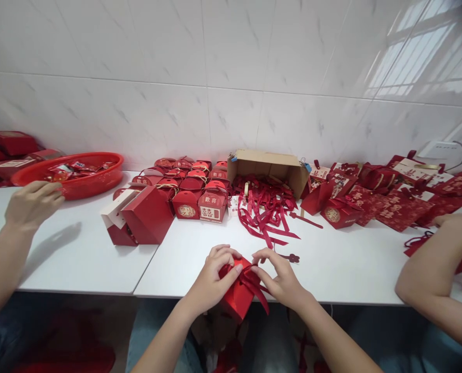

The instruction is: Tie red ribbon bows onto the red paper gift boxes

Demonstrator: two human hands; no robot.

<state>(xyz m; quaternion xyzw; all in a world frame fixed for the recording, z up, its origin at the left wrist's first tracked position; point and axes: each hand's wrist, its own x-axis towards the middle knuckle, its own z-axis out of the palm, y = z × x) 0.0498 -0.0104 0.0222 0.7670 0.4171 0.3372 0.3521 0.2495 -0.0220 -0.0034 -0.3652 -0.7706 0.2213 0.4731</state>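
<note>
At the table's front edge, a small red gift box (236, 299) sits tilted between my two hands. Dark red ribbon (259, 293) is looped over its top, with tails hanging down the right side. My left hand (215, 274) is closed on the box's left side, thumb pressed on the ribbon near the knot. From the right, my right hand (280, 277) pinches a loop of the ribbon between thumb and fingers. Just beyond lies a dark flower-ended tag (291, 257) on the white table.
Loose ribbons (267, 207) spill from a cardboard box (269, 160). Rows of red boxes (186, 203) stand left of it; red gift bags (394, 207) fill the right. One person's hand (36, 204) hovers by a red basin (98, 181); another person's arm (433, 264) rests at right.
</note>
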